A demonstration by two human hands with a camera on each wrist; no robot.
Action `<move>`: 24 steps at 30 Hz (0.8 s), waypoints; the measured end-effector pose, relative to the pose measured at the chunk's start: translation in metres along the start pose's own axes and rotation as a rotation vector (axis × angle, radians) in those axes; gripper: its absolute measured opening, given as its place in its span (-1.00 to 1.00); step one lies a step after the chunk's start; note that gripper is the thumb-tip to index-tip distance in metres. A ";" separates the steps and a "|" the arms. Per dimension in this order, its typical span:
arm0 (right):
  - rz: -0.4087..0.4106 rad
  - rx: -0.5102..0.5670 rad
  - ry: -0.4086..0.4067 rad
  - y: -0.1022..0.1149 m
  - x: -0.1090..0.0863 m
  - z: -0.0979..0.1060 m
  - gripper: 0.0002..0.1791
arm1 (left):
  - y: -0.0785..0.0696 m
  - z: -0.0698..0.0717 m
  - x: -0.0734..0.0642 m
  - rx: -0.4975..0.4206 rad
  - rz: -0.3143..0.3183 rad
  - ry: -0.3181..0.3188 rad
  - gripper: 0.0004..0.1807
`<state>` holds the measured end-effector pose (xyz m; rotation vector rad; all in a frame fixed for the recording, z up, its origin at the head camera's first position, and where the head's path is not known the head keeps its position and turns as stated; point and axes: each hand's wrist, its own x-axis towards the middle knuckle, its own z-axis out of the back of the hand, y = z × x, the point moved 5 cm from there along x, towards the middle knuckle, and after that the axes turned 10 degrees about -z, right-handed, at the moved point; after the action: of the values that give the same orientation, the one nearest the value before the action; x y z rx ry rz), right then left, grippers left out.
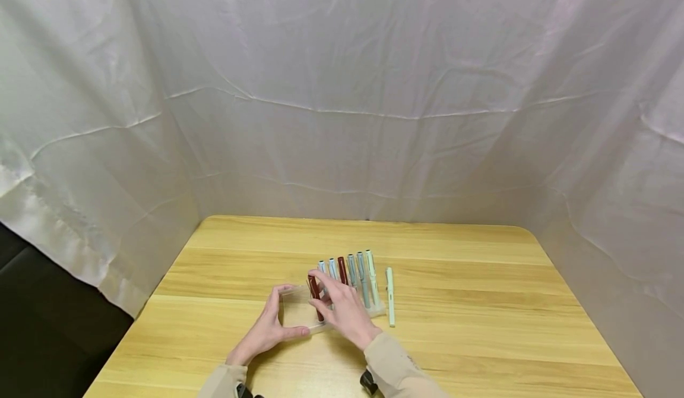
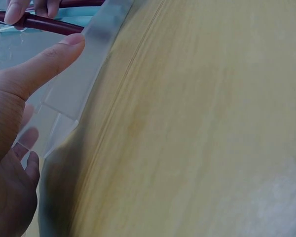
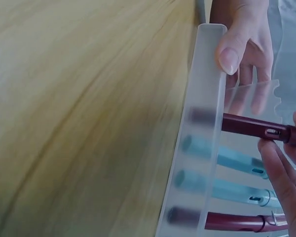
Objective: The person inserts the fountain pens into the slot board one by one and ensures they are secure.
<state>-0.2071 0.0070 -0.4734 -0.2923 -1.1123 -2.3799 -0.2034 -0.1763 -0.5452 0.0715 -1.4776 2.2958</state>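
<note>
My right hand (image 1: pixel 344 312) pinches a dark red pen (image 1: pixel 313 286) near its middle, between thumb and fingers. In the right wrist view the lower end of this dark red pen (image 3: pixel 244 125) sits behind the frosted front wall of a clear plastic pen holder (image 3: pixel 207 59). My left hand (image 1: pixel 267 327) grips the left end of that holder, thumb (image 2: pixel 64 54) on the front edge and fingers behind. Two light blue pens (image 3: pixel 237 160), another dark red pen (image 1: pixel 342 270), two grey-blue pens (image 1: pixel 361 273) and a pale green pen (image 1: pixel 372 276) stand slanted in the holder, side by side.
A second pale green pen (image 1: pixel 390 297) lies on the wooden table (image 1: pixel 470 303) just right of the holder. Light grey curtains (image 1: pixel 342 148) hang behind the table and at both sides. Something dark (image 1: pixel 48 315) stands beyond the left table edge.
</note>
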 end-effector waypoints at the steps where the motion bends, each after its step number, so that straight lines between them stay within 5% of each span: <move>1: 0.006 -0.016 -0.014 0.001 0.000 0.000 -0.31 | 0.000 0.000 0.000 0.000 -0.002 -0.001 0.08; 11: -0.011 -0.083 -0.070 0.003 0.002 0.002 -0.36 | 0.000 0.000 0.000 0.003 -0.002 -0.002 0.07; 24: -0.081 -0.173 0.031 -0.001 0.015 -0.002 -0.35 | -0.001 0.000 0.000 -0.003 0.032 0.007 0.08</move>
<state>-0.2206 0.0011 -0.4694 -0.2734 -0.9214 -2.5491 -0.2029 -0.1758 -0.5445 0.0392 -1.4892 2.3172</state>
